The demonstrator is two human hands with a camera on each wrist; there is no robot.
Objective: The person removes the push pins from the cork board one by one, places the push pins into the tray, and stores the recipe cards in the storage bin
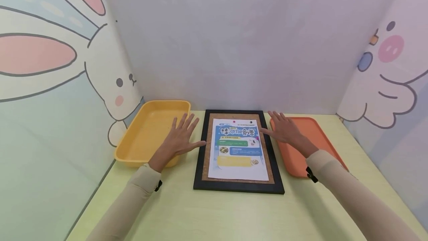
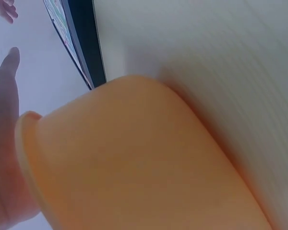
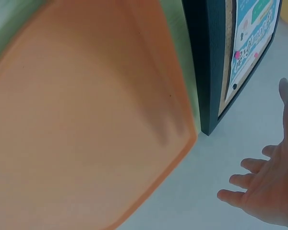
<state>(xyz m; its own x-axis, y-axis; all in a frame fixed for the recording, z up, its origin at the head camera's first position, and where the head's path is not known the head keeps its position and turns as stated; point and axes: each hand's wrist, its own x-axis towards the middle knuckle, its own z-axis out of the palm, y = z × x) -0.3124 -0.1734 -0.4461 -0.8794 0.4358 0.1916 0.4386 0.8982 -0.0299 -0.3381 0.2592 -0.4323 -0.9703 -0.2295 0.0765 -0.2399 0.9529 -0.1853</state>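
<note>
The tabletop (image 1: 214, 217) is carrying everything, and the framed pinboard (image 1: 239, 186) is lying flat on it between the yellow tub and the orange tray; it is probably combining low weight with stiffness, its two long sides offering the surest hold, and is showing a black border around brown cork. Left of it the yellow tub (image 1: 150, 133) is sitting, likely light, smooth and slightly bendy, inviting a grip under its rim, and looking deep and round-cornered. On the right the orange tray (image 1: 314, 133) is lying, shallower and presumably just as light. On the cork the paper sheet (image 1: 238, 150) is resting, probably floppy and easily torn, its lower edge offering a gentle pinch; it is displaying blue lettering and green, blue and yellow panels on white. The left hand (image 1: 180, 138) is reaching past the tub's right rim, fingers straight and fanned, gripping nothing; the right hand (image 1: 284, 128) is hanging by the tray's far left corner, fingers extended, also holding nothing. Two pink pins (image 1: 234, 121) and a black pin (image 1: 251, 122) are dotting the sheet's upper part
</note>
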